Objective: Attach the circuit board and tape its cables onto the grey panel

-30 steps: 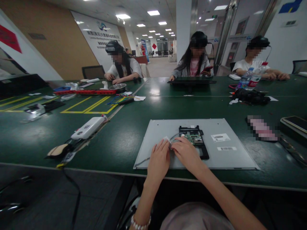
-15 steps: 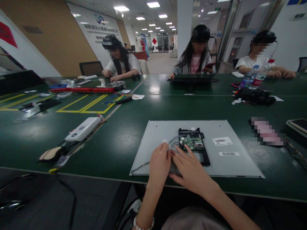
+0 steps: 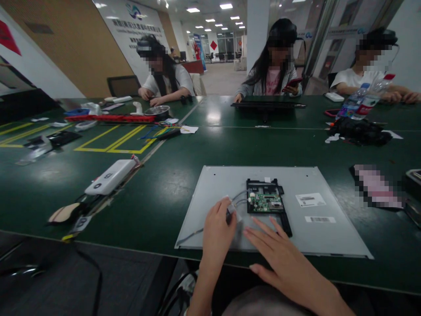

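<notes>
On the left, a white device (image 3: 110, 177) with a pale, rounded piece (image 3: 66, 212) below it is lying on the green tabletop (image 3: 167, 184), well apart from the hands, and tabletop is stretching between it and the grey panel (image 3: 210, 182), so there seems to be sideways room there. The panel is lying flat, its near-left corner sitting close to the table's front edge; leaning or pulling toward the body could slide it over. A thin cable (image 3: 191, 235) is running across that corner toward the left hand (image 3: 217, 226) and could snag on a wrist. The left hand's thumb and fingers are pinching a pale piece (image 3: 226, 199) over the panel; much of it is hidden. Grey wires (image 3: 240, 197) are running from beside those fingertips to the green circuit board (image 3: 265, 202), so a sharp tug could strain or loosen their joints. The right hand (image 3: 279, 248) is holding its fingers spread, gripping nothing, low over the panel's front edge; whether they are touching it, I cannot tell. A careless sweep could knock the black frame (image 3: 286, 226) around the board, just beyond them. Farther right, two labels (image 3: 310, 199) are lying on the panel, and tabletop is separating its slanting edge from a pixelated flat object (image 3: 378, 186), leaving narrower room on that side.
</notes>
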The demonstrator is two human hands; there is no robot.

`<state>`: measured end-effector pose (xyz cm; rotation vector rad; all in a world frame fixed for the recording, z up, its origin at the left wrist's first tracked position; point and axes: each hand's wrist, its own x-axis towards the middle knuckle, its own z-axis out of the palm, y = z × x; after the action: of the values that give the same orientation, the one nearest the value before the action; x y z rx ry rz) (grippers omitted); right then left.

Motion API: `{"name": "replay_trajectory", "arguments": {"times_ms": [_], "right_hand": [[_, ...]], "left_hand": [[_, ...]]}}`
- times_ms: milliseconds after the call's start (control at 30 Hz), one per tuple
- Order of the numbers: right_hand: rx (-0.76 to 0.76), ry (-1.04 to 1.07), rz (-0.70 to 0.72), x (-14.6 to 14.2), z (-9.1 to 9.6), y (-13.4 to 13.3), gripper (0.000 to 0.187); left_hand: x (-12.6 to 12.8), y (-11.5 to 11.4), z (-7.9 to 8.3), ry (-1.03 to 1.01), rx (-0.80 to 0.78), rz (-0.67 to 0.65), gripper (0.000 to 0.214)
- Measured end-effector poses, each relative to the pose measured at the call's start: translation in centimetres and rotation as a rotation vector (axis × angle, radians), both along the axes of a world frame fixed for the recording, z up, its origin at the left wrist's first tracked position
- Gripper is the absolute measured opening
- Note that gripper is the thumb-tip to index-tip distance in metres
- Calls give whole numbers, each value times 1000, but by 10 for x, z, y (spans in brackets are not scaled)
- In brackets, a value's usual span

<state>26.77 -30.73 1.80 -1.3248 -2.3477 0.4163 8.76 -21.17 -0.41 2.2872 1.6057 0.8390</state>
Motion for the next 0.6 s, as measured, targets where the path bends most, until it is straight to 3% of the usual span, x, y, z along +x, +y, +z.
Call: {"name": "replay_trajectory", "arguments": {"times_ms": [100, 267, 367, 467, 600], "right_hand": [[-20, 36, -154, 36, -5, -16, 54], [83, 143, -631, 110, -34, -39, 48], [88, 163, -847, 146, -49, -51, 51], [32, 204, -939, 166, -58, -59, 53], [-36, 263, -983, 173, -63, -59, 56]], "left_hand": [[1, -3, -1, -7, 33, -3, 35], [2, -8, 4, -52, 156, 2, 36], [3, -12, 8, -84, 271, -4, 32], [11, -25, 8, -80, 339, -41, 31], [39, -57, 0, -47, 260, -156, 39]]}}
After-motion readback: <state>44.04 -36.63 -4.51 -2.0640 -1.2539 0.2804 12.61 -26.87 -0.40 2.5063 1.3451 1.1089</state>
